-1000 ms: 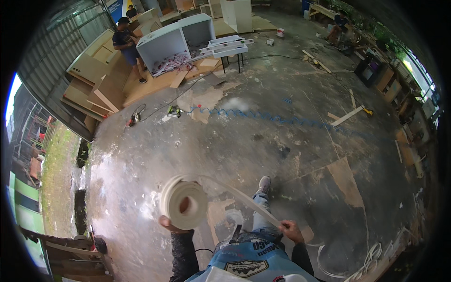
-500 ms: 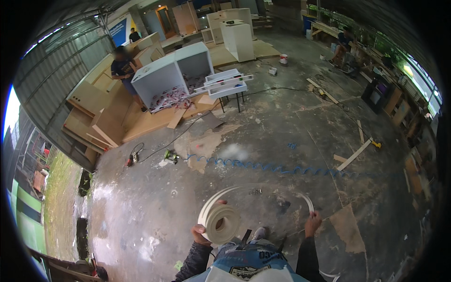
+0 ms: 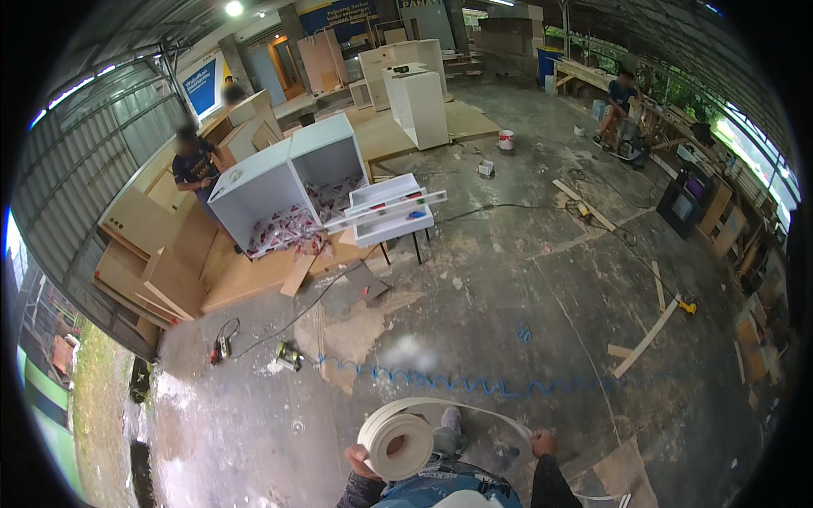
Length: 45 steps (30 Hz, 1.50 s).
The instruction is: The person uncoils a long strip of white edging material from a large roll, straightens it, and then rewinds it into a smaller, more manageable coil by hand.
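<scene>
A roll of white edge banding (image 3: 417, 460) is in my left hand (image 3: 359, 461), its fingers closed round the left side of the coil. From the top of the roll a loose strip (image 3: 484, 410) arcs over to the right. My right hand (image 3: 544, 443) is closed on that strip, a little right of my body. Another length of white strip (image 3: 603, 498) shows below my right forearm, near the floor. One of my shoes (image 3: 452, 418) is visible under the arc.
A coiled blue air hose (image 3: 457, 383) crosses the floor ahead, with a green tool (image 3: 289, 356) at its left end. White cabinets (image 3: 296, 161) and a small table with drawers (image 3: 391, 227) stand farther off. Co-workers (image 3: 196, 165) are at the left and far right. Wood strips (image 3: 648, 339) lie right.
The view has tilted up, so my hands and the roll sit lower in the picture. The strip's arc is flatter, and my right hand has come slightly closer to the roll.
</scene>
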### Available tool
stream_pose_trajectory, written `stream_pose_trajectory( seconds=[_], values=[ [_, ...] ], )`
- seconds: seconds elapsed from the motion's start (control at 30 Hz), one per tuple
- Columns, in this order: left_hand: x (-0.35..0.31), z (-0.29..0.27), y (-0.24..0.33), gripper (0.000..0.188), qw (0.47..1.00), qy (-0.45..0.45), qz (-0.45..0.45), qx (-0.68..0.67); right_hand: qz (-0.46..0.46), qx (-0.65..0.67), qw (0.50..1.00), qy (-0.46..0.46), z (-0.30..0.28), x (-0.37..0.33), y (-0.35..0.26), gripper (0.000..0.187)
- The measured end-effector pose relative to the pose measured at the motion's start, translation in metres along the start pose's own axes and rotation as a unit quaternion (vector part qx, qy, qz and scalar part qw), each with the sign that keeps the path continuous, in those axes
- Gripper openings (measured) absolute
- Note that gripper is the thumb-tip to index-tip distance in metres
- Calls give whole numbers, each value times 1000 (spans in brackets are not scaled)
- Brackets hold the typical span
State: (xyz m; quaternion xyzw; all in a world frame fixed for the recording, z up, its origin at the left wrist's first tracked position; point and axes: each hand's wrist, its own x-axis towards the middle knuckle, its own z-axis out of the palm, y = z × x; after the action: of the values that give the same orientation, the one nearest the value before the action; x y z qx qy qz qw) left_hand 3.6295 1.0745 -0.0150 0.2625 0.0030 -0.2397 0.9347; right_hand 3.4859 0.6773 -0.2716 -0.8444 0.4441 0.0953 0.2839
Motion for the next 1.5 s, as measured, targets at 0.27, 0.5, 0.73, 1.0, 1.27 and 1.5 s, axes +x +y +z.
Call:
stream_pose_trajectory(
  seconds=[0.27, 0.5, 0.73, 1.0, 1.27, 1.5],
  values=[
    [195, 24, 5, 76, 991, 10, -127, -44, 43, 78, 996, -30, 6, 126, -55, 19],
    [322, 7, -31, 52, 969, 78, -219, 84, 67, 60, 994, -68, -16, 249, -92, 21],
    [416, 36, -90, 55, 913, 166, -330, 171, 52, 83, 989, -111, -64, 394, -131, 22],
    [459, -103, -156, 39, 876, 237, -397, 134, 22, 101, 993, -58, -31, 538, -168, 14],
    [454, -210, -152, 75, 901, 259, -310, 156, -77, 25, 993, -85, 170, 661, -130, 18],
    [488, -236, -143, 79, 861, 357, -312, 184, 119, 24, 988, -92, 312, 729, -97, 25]
  ],
)
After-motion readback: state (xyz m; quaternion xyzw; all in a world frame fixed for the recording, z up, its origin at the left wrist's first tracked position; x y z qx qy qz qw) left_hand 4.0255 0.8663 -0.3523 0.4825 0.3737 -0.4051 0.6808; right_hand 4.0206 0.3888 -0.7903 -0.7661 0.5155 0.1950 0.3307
